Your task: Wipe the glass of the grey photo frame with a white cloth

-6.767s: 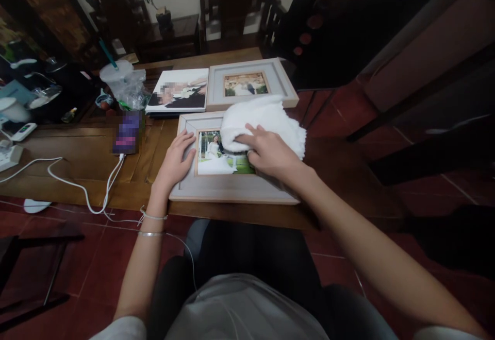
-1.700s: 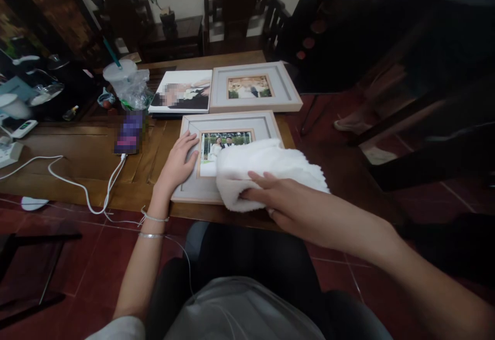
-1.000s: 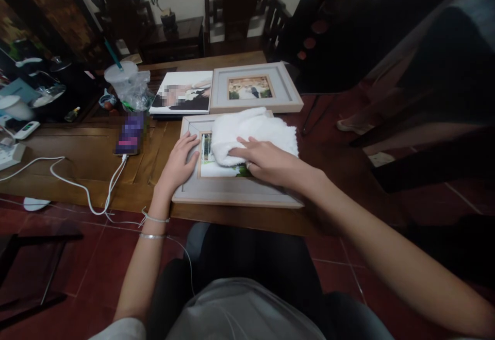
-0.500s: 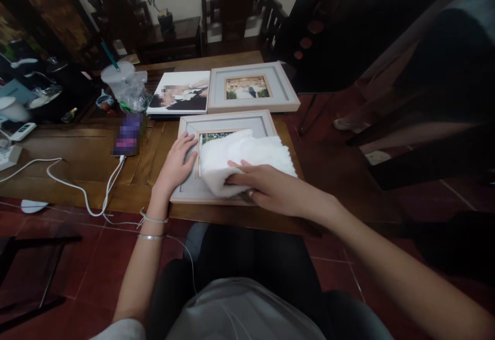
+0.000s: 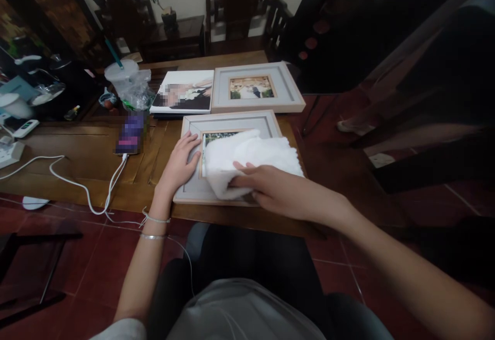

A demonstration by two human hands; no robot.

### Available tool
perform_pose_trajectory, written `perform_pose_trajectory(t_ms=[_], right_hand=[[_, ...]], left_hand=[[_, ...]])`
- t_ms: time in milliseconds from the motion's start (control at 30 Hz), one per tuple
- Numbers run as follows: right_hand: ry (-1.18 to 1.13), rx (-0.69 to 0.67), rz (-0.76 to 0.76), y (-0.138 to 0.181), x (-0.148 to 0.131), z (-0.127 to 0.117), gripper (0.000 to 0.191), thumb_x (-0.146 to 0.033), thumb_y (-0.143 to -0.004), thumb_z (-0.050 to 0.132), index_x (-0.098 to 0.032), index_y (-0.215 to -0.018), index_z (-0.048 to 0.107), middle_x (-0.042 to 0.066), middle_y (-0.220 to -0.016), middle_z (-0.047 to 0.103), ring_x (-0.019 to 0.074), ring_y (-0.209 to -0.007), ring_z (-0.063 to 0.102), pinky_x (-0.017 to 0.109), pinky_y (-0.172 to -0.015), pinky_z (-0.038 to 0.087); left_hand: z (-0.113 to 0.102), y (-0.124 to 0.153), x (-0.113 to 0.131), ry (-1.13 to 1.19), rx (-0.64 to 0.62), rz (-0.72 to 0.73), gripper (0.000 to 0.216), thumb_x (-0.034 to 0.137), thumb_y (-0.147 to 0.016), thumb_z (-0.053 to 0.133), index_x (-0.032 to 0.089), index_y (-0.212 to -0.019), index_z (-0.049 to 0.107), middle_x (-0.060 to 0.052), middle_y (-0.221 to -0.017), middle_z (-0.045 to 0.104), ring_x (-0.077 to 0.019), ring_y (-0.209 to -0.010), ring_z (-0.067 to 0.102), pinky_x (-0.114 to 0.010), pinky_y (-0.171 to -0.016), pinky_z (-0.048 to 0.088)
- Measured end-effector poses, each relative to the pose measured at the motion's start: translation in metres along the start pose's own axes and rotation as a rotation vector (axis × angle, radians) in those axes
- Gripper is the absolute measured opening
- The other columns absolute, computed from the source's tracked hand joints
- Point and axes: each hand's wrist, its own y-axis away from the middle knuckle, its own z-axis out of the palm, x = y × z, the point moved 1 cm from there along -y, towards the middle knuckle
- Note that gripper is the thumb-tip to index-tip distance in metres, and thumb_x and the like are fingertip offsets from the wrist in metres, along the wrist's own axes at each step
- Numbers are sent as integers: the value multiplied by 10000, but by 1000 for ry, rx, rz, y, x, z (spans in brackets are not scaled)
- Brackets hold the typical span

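two hands work at the picture frame (image 5: pixel 232 122) near the middle of the head view. left hand (image 5: pixel 178 164) lies flat on the frame's left border, fingers spread wide. right hand (image 5: pixel 270 188) presses the white cloth (image 5: pixel 251 154) onto the glass, fingers loosely curled over the cloth's near edge. behind it, a second frame (image 5: pixel 256 87) and a photo book (image 5: pixel 183 92); a phone (image 5: pixel 130 133) lies at left on the table (image 5: pixel 77 159).
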Motion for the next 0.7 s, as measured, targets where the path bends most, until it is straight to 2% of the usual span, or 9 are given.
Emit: perform_pose_trajectory(t_ms=[100, 200, 400, 533, 600, 700], right_hand=[[-85, -62, -55, 19, -6, -7, 568, 18, -681, 406, -239, -1082, 715, 64, -1162, 710, 286, -1210, 597, 411, -971, 499], [-135, -17, -85, 23, 1, -6, 581, 22, -661, 407, -252, -1066, 721, 29, -1131, 727, 276, -1274, 548, 422, -1029, 470], [56, 221, 34, -8, 40, 11, 583, 36, -713, 411, -191, -1193, 651, 107, -1372, 597, 302, -1409, 368, 535, -1125, 362], [173, 339, 135, -33, 58, 10, 613, 42, -726, 429, -168, -1273, 608, 131, -1484, 481, 350, -1430, 315, 600, -1146, 300], [203, 322, 133, -38, 56, 9, 620, 50, -717, 433, -172, -1267, 617, 130, -1493, 469, 370, -1428, 313, 627, -1134, 301], [213, 235, 110, -30, 36, 12, 598, 62, -706, 425, -162, -1213, 650, 150, -1468, 491, 391, -1413, 336, 651, -1106, 325]], left_hand=[[0, 0, 1, 4, -3, -8, 320, 216, -954, 504, 174, -1255, 603, -119, -1425, 559, -256, -1435, 385, -520, -1192, 312], [0, 0, 1, -2, -5, -10, 315, 215, -957, 503, 174, -1253, 601, -117, -1425, 559, -252, -1433, 388, -519, -1189, 316], [0, 0, 0, 3, 5, -1, 311, 227, -953, 513, 199, -1252, 596, -111, -1434, 553, -256, -1438, 381, -545, -1181, 317], [0, 1, -1, 8, 18, 8, 308, 234, -950, 513, 200, -1242, 606, -111, -1415, 571, -251, -1428, 399, -539, -1178, 329], [0, 1, -1, 11, 22, 9, 310, 238, -951, 509, 195, -1242, 608, -114, -1411, 574, -252, -1427, 400, -539, -1177, 331], [0, 1, -1, 14, 13, 3, 316, 243, -953, 504, 205, -1249, 605, -109, -1416, 570, -256, -1429, 396, -552, -1176, 324]])
